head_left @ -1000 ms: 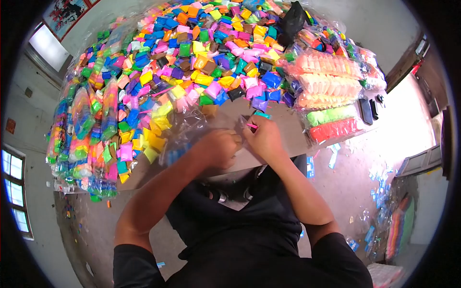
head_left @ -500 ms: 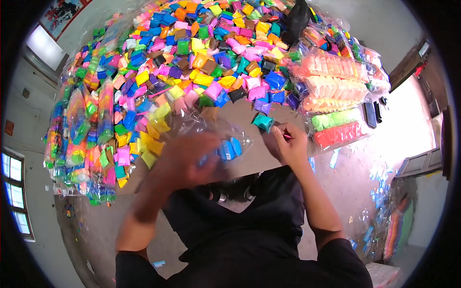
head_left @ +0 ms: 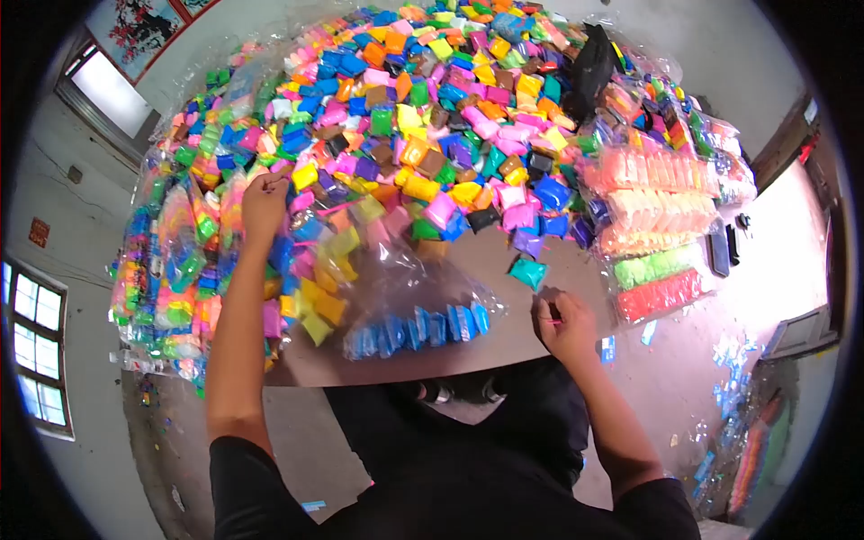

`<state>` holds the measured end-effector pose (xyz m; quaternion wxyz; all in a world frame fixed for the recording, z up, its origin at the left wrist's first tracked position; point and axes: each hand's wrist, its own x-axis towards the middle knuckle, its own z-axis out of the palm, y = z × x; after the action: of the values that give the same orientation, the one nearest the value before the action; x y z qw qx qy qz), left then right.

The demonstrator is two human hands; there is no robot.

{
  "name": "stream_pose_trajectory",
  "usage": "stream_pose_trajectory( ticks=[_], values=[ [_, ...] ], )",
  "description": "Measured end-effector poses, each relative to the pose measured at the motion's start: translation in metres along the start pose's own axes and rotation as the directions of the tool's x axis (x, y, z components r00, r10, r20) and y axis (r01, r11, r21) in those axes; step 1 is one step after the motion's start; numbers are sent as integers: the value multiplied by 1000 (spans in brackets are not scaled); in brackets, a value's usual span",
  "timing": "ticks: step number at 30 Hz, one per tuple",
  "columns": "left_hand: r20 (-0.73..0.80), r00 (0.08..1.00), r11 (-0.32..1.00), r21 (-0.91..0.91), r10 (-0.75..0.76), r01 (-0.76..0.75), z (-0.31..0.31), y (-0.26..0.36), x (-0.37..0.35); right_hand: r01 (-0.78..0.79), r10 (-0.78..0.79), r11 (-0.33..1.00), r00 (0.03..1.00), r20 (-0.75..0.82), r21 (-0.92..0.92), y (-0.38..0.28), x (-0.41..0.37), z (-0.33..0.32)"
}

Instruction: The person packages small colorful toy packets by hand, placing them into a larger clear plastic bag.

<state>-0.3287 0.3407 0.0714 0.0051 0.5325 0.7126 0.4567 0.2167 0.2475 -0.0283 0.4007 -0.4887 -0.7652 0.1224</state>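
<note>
My left hand (head_left: pixel 266 202) reaches into the left part of a big pile of small coloured packets (head_left: pixel 414 148), its fingers bent together; what they hold, if anything, is too small to tell. My right hand (head_left: pixel 567 326) is closed on a thin pink item (head_left: pixel 554 321) near the table's front edge. A teal packet (head_left: pixel 528 272) lies just beyond it, apart from the fingers. Between my hands a clear plastic bag (head_left: pixel 405 279) lies flat, with a row of blue packets (head_left: pixel 418 330) inside along its near side.
Bags of peach packets (head_left: pixel 661 193) and a bag of green and red packets (head_left: pixel 661 283) lie on the right. Dark objects (head_left: pixel 718 249) sit beside them. Filled bags (head_left: pixel 184 243) line the left side. The table's bare front (head_left: pixel 486 355) borders my lap.
My left hand has moved from over the clear bag to the left of the pile, uncovering the blue row. My right hand has come away from the teal packet. The view has shifted.
</note>
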Motion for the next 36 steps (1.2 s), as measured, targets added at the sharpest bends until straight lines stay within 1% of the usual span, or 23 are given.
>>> stream_pose_trajectory(
  ticks=[3,4,5,7,8,9,11,12,14,17,19,22,23,25,26,27,28,29,30,31,33,34,36],
  values=[
    [-84,996,999,43,-13,17,21,-7,38,-19,19,1000,1000,-14,11,1,-2,3],
    [-113,993,986,169,21,-2,28,-15,54,-20,20,1000,1000,-12,6,4,-3,3],
    [-112,993,985,171,31,-12,39,-21,66,-22,22,1000,1000,-10,-2,5,-2,4],
    [-130,991,975,217,-19,47,55,-10,75,-31,31,999,999,-29,10,2,1,4],
    [-105,990,983,146,-97,111,62,-5,73,-13,14,1000,999,-47,14,1,3,3],
    [-169,981,963,232,-99,137,73,-11,78,6,-5,1000,998,-64,18,0,4,4],
    [-215,971,940,298,-102,165,81,10,73,7,-7,1000,999,-52,-4,4,2,4],
    [-218,971,941,297,-97,161,81,16,72,3,-4,1000,999,-34,-26,4,2,4],
    [-226,967,871,445,-117,210,82,28,69,-12,11,999,1000,-26,-34,-1,3,1],
    [-176,978,852,490,-113,186,75,41,64,-25,25,998,1000,0,-55,3,0,0],
    [-184,981,845,512,-66,153,75,21,69,-25,26,998,1000,14,-62,5,2,3],
    [-95,990,926,372,109,-66,77,-28,79,-15,14,999,1000,-28,-34,4,-1,3],
    [-96,989,926,372,110,-67,73,-39,82,-20,20,1000,999,-33,-8,4,-1,3],
    [34,987,981,111,155,-157,58,-30,77,-22,23,1000,999,-42,18,1,0,0],
    [45,999,996,-79,-28,32,52,-24,69,-20,21,999,999,-46,33,-2,3,-3],
    [40,999,996,-81,-23,27,49,-19,63,-16,18,999,999,-49,47,-5,4,-5],
    [42,998,945,-321,-56,67,45,-14,57,-10,12,999,998,-54,45,-6,4,-6],
    [53,995,834,-542,-90,104,42,-11,46,-20,21,999,999,-49,28,-5,3,-5],
    [159,964,738,-622,-211,264,26,28,22,-31,31,999,999,-43,9,-4,1,-4],
    [158,964,735,-625,-212,264,17,51,-1,-28,28,1000,999,-42,6,-2,-1,-3],
    [261,947,541,-777,-185,320,3,84,-47,-44,44,997,999,7,-56,4,-4,-2],
    [264,945,531,-782,-193,327,-3,101,-71,-42,43,997,999,16,-67,8,-7,-1],
    [333,929,437,-820,-160,369,-15,130,-117,-117,121,991,991,54,-68,15,-11,1]
  ],
)
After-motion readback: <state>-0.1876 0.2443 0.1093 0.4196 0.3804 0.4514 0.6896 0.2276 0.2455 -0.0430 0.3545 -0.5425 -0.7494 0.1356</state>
